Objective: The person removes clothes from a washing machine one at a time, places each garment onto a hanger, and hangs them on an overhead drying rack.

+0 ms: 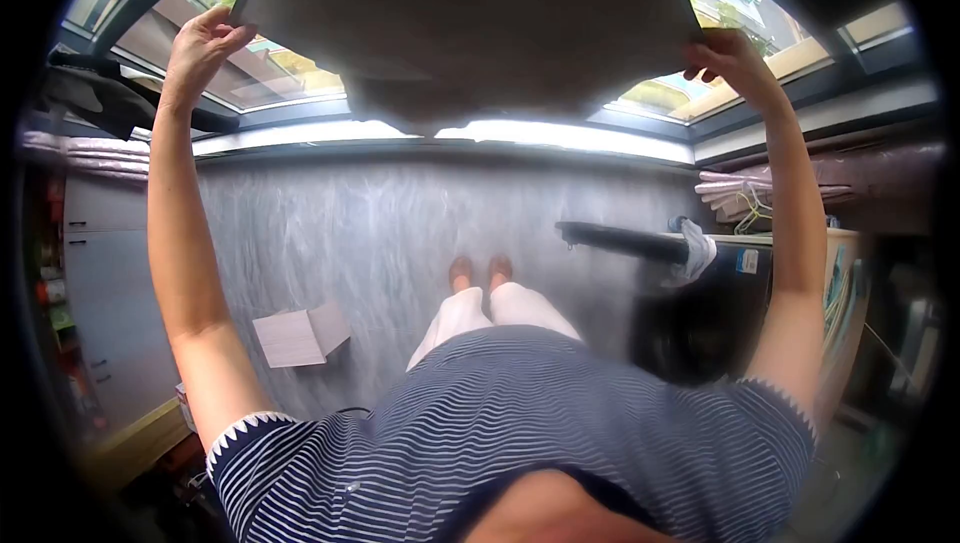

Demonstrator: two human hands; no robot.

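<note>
A wide dark cloth [470, 38], perhaps a garment, is raised high in front of me and spread between both hands. Its lower edge is uneven and dips near the middle; the top runs out of view. My left hand [205, 48] pinches its left edge, thumb and fingers closed on it. On the opposite side, my right hand [732, 61] grips the right edge with curled fingers. Both arms are stretched up and forward.
Windows [640, 101] stand behind the cloth. A grey cabinet [115, 283] is at left, a folded light board [290, 338] on the floor. At right are a black piece of furniture [715, 308], a plastic bag [693, 251] and a green hanger [752, 208]. Gathered pinkish curtains [110, 155] hang left.
</note>
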